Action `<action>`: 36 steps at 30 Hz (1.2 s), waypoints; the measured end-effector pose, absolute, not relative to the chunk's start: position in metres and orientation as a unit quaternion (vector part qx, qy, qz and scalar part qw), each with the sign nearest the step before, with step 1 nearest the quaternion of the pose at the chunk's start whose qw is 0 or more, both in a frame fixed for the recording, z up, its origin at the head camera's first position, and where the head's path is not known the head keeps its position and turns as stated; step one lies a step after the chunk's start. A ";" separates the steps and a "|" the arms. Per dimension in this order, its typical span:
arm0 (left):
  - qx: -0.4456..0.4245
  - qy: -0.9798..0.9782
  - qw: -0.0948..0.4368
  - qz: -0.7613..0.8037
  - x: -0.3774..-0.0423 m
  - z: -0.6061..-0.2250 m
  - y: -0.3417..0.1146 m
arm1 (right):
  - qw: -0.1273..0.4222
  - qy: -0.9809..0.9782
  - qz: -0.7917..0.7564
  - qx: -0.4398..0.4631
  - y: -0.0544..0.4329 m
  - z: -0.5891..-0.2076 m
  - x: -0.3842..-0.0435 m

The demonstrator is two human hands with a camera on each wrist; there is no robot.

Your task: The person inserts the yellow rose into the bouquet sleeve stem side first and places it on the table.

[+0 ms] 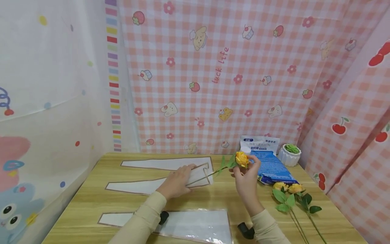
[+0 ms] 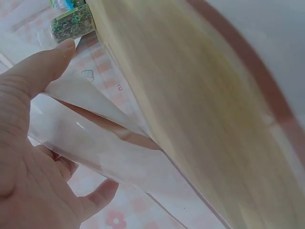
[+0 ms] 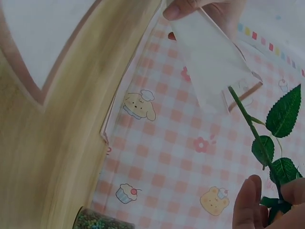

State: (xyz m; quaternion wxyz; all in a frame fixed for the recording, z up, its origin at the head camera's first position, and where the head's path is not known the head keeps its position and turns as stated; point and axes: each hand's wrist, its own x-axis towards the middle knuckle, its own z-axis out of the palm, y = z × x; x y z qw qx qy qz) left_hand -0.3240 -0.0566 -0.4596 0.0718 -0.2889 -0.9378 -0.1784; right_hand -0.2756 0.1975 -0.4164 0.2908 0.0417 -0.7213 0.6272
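Note:
My left hand (image 1: pixel 176 182) grips a white flower sleeve (image 1: pixel 199 174) with a brown border, held over the far middle of the table. In the left wrist view, the thumb lies along the sleeve's parted mouth and the fingers curl beneath. My right hand (image 1: pixel 247 183) pinches a yellow artificial rose (image 1: pixel 241 159) just under its bloom. Its green stem (image 3: pixel 243 109) slants left, and the lower end runs into the sleeve's mouth. Leaves (image 3: pixel 284 112) stay outside, between the sleeve and the right fingers.
Flat sleeves (image 1: pixel 198 223) lie on the wooden table, at its front and back left. Two more yellow roses (image 1: pixel 295 188) rest at the right. Behind them are a blue-and-white bag (image 1: pixel 274 166), a potted succulent (image 1: pixel 289 156) and a jar of green granules (image 2: pixel 72 24).

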 end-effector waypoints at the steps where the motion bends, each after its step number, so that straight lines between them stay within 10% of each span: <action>1: -0.289 -0.938 0.074 -0.179 -0.324 -0.459 -0.057 | 0.285 -0.728 0.622 0.041 0.196 -0.418 -0.276; 36: -0.296 -0.935 0.071 -0.183 -0.327 -0.458 -0.057 | 0.151 -0.776 0.610 0.058 0.190 -0.429 -0.281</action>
